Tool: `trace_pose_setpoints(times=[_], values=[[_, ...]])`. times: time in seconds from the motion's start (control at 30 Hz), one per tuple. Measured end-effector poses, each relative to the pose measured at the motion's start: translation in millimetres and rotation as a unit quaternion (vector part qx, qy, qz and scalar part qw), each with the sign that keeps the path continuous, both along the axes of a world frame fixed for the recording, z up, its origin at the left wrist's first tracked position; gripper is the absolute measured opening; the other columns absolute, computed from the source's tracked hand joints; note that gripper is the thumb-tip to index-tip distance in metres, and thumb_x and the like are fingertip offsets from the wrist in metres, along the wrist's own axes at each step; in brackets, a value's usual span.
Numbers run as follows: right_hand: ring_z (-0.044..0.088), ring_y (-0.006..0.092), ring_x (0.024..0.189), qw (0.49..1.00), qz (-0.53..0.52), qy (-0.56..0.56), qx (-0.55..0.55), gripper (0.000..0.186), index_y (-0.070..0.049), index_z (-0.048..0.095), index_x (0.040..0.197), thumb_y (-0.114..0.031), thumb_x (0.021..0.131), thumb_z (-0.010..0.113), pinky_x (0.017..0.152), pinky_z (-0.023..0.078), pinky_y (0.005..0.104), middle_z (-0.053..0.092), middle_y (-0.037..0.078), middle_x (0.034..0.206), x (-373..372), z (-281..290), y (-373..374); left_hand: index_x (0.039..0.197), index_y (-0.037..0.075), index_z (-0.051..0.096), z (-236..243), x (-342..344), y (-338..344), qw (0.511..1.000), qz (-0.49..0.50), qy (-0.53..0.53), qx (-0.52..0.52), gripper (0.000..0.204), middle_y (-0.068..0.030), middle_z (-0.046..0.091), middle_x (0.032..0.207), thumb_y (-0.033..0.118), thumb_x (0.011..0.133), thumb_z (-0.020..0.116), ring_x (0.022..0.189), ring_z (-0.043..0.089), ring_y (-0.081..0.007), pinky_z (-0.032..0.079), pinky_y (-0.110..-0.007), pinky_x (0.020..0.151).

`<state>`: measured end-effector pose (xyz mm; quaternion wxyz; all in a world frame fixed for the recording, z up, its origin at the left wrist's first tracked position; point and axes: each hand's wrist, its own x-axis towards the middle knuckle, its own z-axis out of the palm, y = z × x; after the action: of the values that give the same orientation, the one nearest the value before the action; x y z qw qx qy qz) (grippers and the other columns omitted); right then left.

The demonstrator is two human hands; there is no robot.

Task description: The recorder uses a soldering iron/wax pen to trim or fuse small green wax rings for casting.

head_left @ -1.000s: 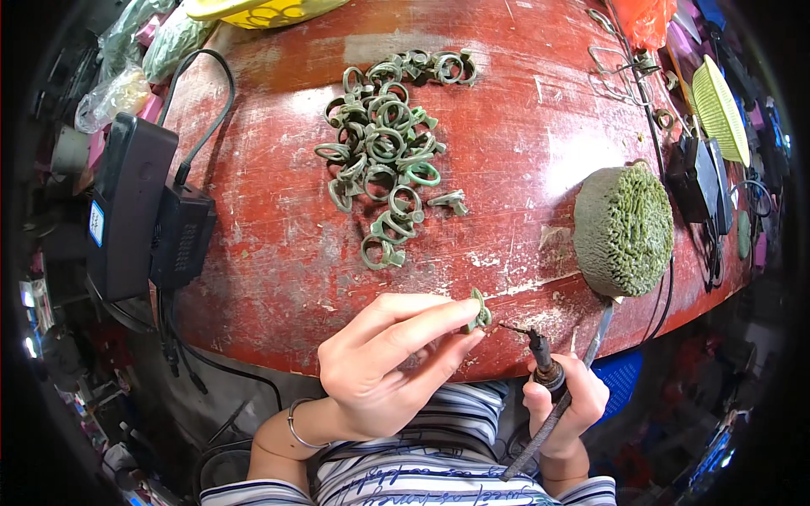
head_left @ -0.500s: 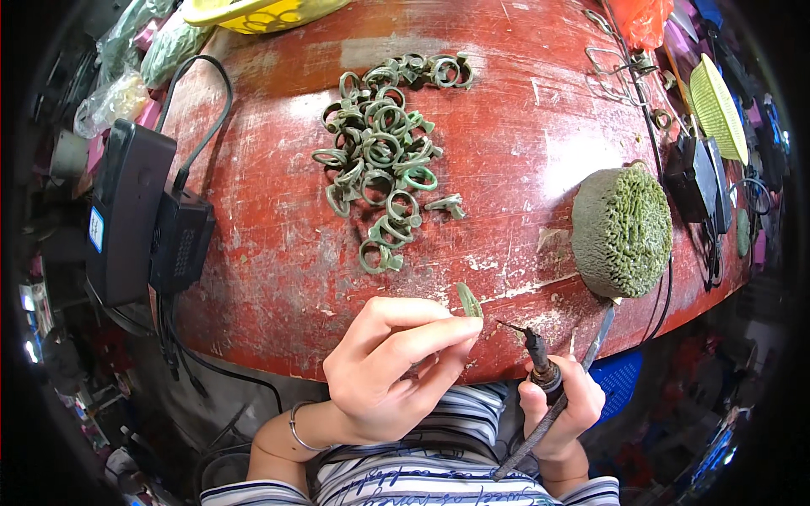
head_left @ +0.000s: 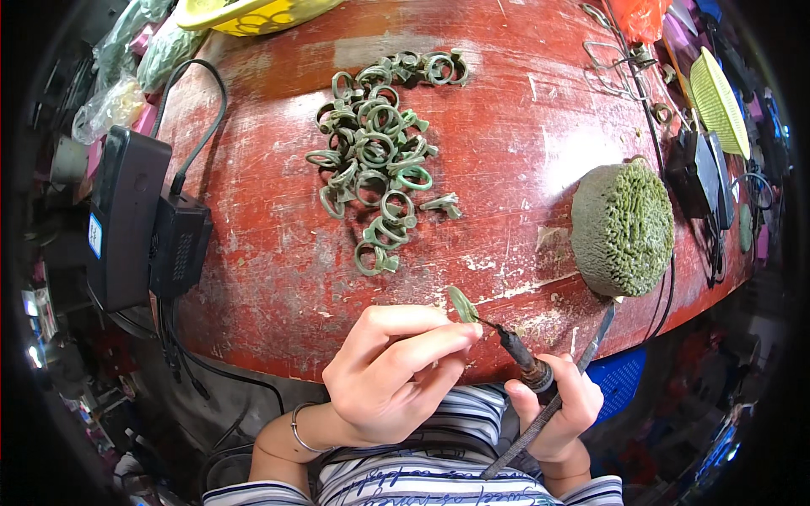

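My left hand [head_left: 396, 371] is closed, pinching a thin green leaf-shaped piece [head_left: 461, 304] between thumb and fingertips. In my right hand [head_left: 567, 409] is a dark soldering iron [head_left: 525, 358] with a fine wire tip. That tip points left and appears to meet the piece beside my left fingertips. A long grey rod-like tool [head_left: 525, 438] with a flat blade end also runs through my right hand, slanting up to the right. Farther up the table lies a loose pile of green rings [head_left: 375, 152], some overlapping. One small ring [head_left: 441, 205] lies apart on its right.
A round, rough green block [head_left: 620, 229] stands on the red table [head_left: 498, 126] at the right. Black power adapters [head_left: 181, 240] with cables sit at the left edge. A yellow basket [head_left: 257, 18] is at the far left, a light green basket [head_left: 719, 101] at the far right.
The soldering iron has moved left and tilted over, its tip now at the green piece. The piece has shifted slightly left in my fingers. The pile of rings looks unchanged.
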<state>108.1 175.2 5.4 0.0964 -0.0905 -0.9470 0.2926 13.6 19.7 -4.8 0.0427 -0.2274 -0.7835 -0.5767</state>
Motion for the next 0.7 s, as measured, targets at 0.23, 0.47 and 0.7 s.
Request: trace_pose_setpoints(times=[0.23, 0.47, 0.7], values=[[0.054, 0.0201, 0.044, 1.0, 0.01, -0.01, 0.009, 0.038, -0.002, 0.06, 0.082, -0.031, 0.065, 0.078, 0.041, 0.042, 0.0276, 0.056, 0.007, 0.059, -1.9, -0.4, -0.2, 0.091, 0.004, 0.067, -0.1, 0.9, 0.7, 1.0, 0.006, 0.007, -0.005, 0.033, -0.0069, 0.06, 0.084, -0.007, 0.06, 0.072, 0.072, 0.059, -0.0164, 0.05, -0.025, 0.059], [0.055, 0.0203, 0.045, 1.0, 0.003, -0.006, -0.005, 0.037, -0.002, 0.059, 0.083, -0.03, 0.066, 0.077, 0.042, 0.042, 0.0277, 0.055, 0.007, 0.059, -3.1, 1.2, -0.6, 0.09, 0.004, 0.067, 1.1, 0.5, 1.0, 1.0, 0.001, 0.002, -0.012, 0.032, -0.0071, 0.06, 0.084, -0.008, 0.061, 0.071, 0.072, 0.06, -0.0168, 0.051, -0.025, 0.059], [0.056, 0.0207, 0.046, 0.997, -0.02, -0.007, -0.08, 0.036, -0.001, 0.059, 0.084, -0.028, 0.068, 0.076, 0.043, 0.042, 0.0277, 0.055, 0.007, 0.058, 1.4, -3.5, 0.0, 0.091, 0.003, 0.066, 1.2, -0.6, -2.3, 1.0, -0.002, -0.018, -0.001, 0.03, -0.0075, 0.059, 0.083, -0.006, 0.063, 0.072, 0.072, 0.059, -0.0141, 0.049, -0.023, 0.057]])
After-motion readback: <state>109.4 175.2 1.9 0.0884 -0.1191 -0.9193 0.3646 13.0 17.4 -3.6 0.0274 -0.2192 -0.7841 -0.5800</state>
